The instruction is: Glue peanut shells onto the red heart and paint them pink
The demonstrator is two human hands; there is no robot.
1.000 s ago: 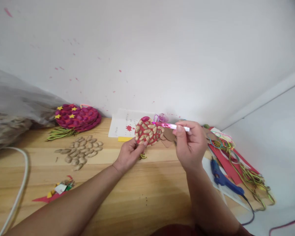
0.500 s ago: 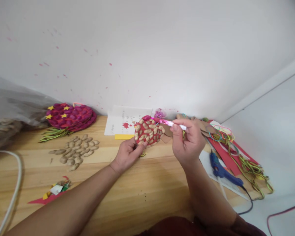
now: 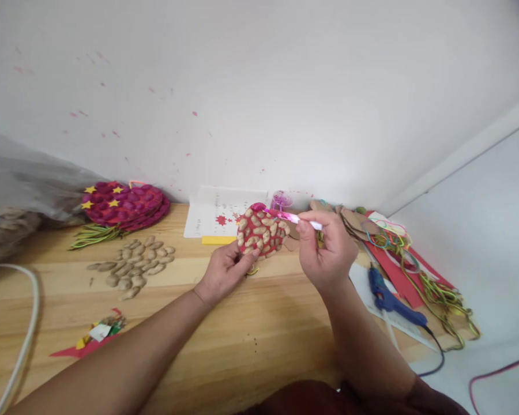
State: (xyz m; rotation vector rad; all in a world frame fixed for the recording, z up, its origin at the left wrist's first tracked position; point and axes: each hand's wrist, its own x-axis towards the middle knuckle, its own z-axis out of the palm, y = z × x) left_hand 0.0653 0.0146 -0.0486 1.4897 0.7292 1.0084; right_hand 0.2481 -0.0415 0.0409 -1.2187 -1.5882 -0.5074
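Observation:
My left hand grips the lower edge of a red disc covered with peanut shells, held tilted above the wooden table. My right hand pinches a thin pink-stained brush whose tip touches the disc's upper edge, where the shells are painted magenta. Both hands are closed on what they hold.
A pile of loose peanut shells lies to the left, with a stack of painted discs with yellow stars behind it. A small paint pot and white paper sit by the wall. A blue glue gun, red card and coloured strings lie at right.
The view has shifted a little. My right hand has drawn the brush slightly left along the disc's top edge. The left hand keeps its grip on the disc.

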